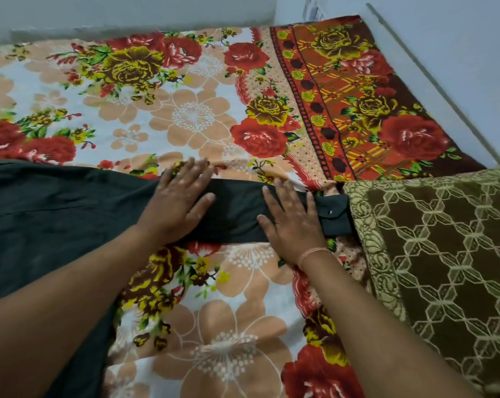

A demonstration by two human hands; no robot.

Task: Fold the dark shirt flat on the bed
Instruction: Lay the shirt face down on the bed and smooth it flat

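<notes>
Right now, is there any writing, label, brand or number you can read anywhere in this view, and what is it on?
None: no readable text anywhere.
The dark shirt shows no label or print.
Its cuff carries only a plain button.
The floral bedsheet and brown blanket bear patterns only.

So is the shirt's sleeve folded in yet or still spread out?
Spread out. The sleeve lies straight across the bedsheet, cuff at the blanket's edge, both hands pressed flat on it.

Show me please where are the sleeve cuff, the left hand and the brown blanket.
cuff [335,215]: head view, on the buttoned flap.
left hand [177,201]: head view, on its back.
blanket [444,254]: head view, on its patterned top.
</notes>
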